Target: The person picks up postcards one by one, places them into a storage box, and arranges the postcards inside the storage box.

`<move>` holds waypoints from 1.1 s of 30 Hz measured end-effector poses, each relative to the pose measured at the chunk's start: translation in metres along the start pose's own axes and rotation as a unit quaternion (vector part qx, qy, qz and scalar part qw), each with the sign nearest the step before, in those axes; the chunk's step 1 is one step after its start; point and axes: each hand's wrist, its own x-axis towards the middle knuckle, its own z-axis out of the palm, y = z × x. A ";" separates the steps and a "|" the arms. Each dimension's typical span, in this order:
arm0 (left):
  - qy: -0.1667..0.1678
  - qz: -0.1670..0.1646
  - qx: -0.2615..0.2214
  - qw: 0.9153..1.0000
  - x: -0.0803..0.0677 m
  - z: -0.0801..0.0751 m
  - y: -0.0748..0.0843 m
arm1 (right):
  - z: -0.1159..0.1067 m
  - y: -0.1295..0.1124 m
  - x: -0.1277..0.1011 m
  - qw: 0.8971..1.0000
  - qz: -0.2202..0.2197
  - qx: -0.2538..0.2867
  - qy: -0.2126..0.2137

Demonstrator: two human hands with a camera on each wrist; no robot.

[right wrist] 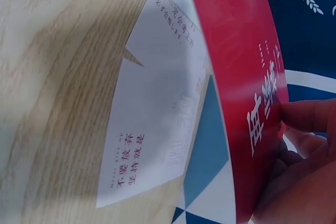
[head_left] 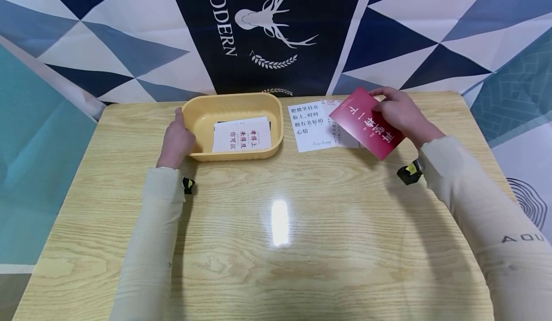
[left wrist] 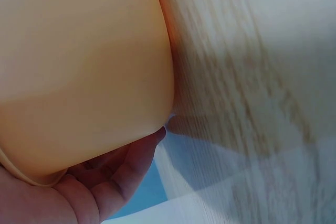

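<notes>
Wooden table (head_left: 302, 244): right hand (head_left: 398, 112) pinches red card (head_left: 366, 122) (lifted), left hand (head_left: 177, 141) cups tub (head_left: 235, 103).

- Head view: above, looking forward and down over the wooden table (head_left: 276, 244) toward the backdrop.
- Left wrist view: very close, against the yellow tray (left wrist: 79, 66) (head_left: 233, 105) wall.
- Right wrist view: close behind the red card (right wrist: 241, 93) (head_left: 366, 122), also in the head view.

Table: pale wood-grain tabletop (head_left: 302, 244), glossy, a bright light reflection near the middle.
Backdrop: cloth hanging (head_left: 388, 28) of navy, grey-blue and white triangles, behind the table's far edge.
Centre panel: dark navy banner (head_left: 267, 33) with a white stag head, a laurel sprig and the word "MODERN" running vertically.
Left side: plain teal sheet (head_left: 39, 158) beside the table.
</notes>
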 end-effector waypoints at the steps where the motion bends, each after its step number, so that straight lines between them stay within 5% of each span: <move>1: -0.001 0.000 0.001 1.000 0.000 0.000 0.000 | 0.000 -0.001 0.000 1.000 -0.001 -0.003 0.000; 33: 0.003 -0.001 0.006 1.000 0.000 0.001 0.001 | 0.021 -0.038 0.005 0.997 -0.049 -0.043 -0.041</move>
